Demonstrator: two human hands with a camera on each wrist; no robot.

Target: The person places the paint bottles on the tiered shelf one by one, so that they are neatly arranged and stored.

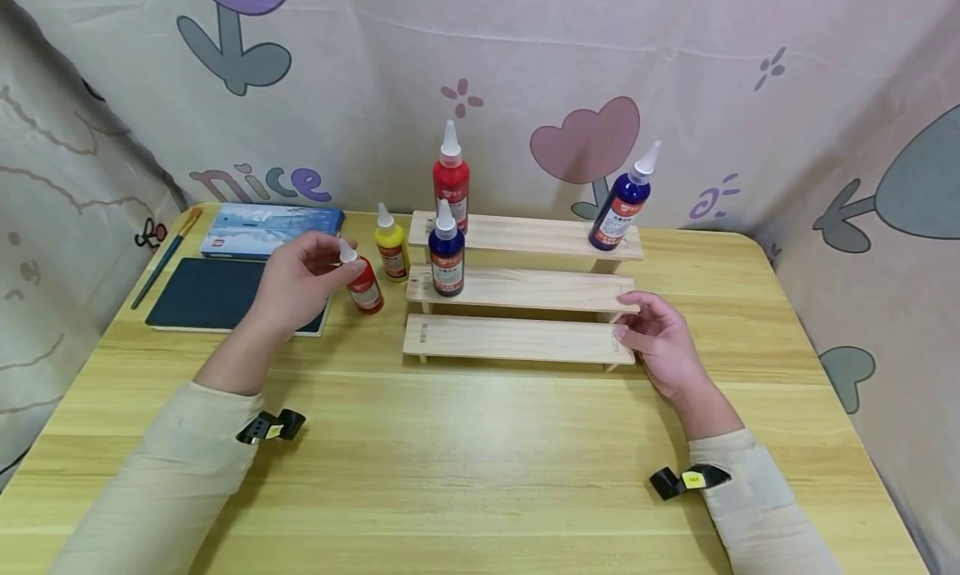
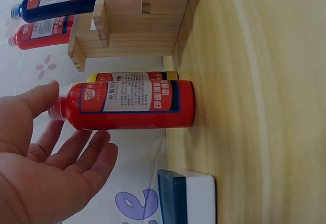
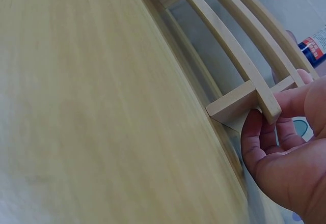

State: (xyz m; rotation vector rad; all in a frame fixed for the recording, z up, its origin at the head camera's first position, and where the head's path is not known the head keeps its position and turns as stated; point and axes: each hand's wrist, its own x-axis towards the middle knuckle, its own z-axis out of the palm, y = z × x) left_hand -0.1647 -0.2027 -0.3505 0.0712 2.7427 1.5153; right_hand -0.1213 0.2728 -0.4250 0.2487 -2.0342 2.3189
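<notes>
My left hand pinches a small red squeeze bottle by its neck, just under the white nozzle. In the left wrist view that bottle has its base right at the tabletop, and the thumb lies against its neck. A yellow bottle stands close behind it. My right hand grips the right end of a three-step wooden rack, fingers curled round the lowest board's end in the right wrist view. A blue bottle stands on the middle step's left; another red bottle and blue bottle occupy the top step.
Left of the rack lie a dark notebook, a blue-and-white box and a paintbrush. A printed curtain hangs behind the wooden table.
</notes>
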